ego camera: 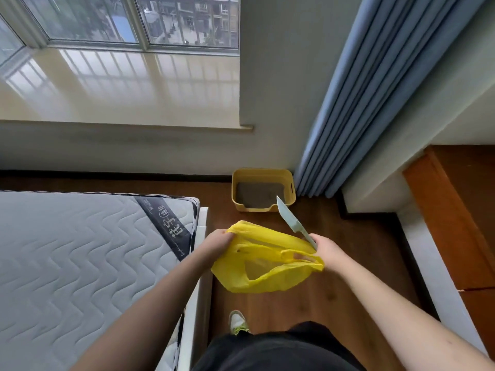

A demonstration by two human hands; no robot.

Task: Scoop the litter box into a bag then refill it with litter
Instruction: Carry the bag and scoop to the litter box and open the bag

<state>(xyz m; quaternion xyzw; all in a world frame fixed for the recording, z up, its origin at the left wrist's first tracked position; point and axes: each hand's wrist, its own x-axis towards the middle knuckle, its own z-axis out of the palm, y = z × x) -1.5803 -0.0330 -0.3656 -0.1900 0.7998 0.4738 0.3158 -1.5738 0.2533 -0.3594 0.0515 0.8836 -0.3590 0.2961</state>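
Litter box (263, 190), yellow, sits unscooped on the far floor by the curtain (375, 97). Left hand (218, 243) grips the yellow bag (263, 263); right hand (328, 251) grips bag and scoop (290, 219). Scooping and refilling remain.

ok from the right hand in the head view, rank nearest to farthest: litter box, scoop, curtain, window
1. Scoop: gripped in the right hand, pointing up and away.
2. Litter box: on the floor ahead, in the corner.
3. Curtain: hanging just right of the box.
4. Window: far up and left.
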